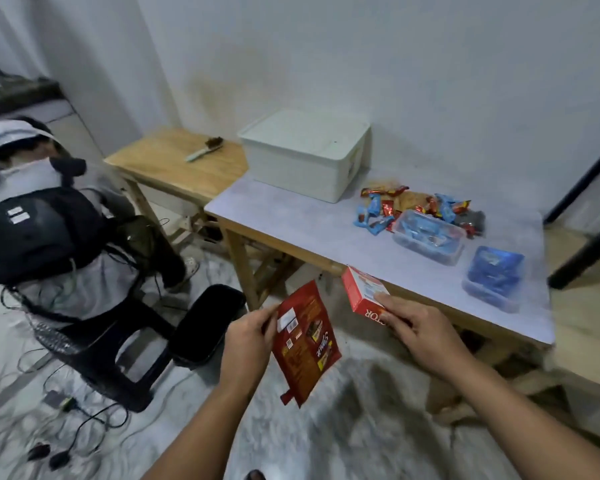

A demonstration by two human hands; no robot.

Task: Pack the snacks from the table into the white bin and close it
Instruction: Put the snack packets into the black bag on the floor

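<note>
A: Left hand (246, 336): what does it hold?
B: A flat red pouch (303, 344), pinched at its left edge between thumb and fingers. The pouch hangs tilted, its lower corner pointing down over the floor.

A: Right hand (418, 329)?
B: Fingers and thumb are clamped on a red box (364, 294), gripped at its near end. The box tilts up and away from the hand, its far end just over the near edge of the bench (291, 223).

A: Where do the two hands lie relative to each other?
B: Side by side, apart, with the pouch between them; pouch and box do not touch.

A: Where is the bin (305, 154)?
B: Well beyond both hands, at the far side of the bench, against the wall. Its lid is on.

A: And the other snacks?
B: Beyond the right hand and to its right: a heap of wrapped snacks (413, 207) in red and blue, a clear tub (428, 239) touching the heap on the near side, and a second tub (494, 277) of blue packets nearer the hand.

A: To the left of the left hand?
B: A seated person (45, 220) on a black chair, and a wooden table (174, 161) bearing a brush (205, 150).
</note>
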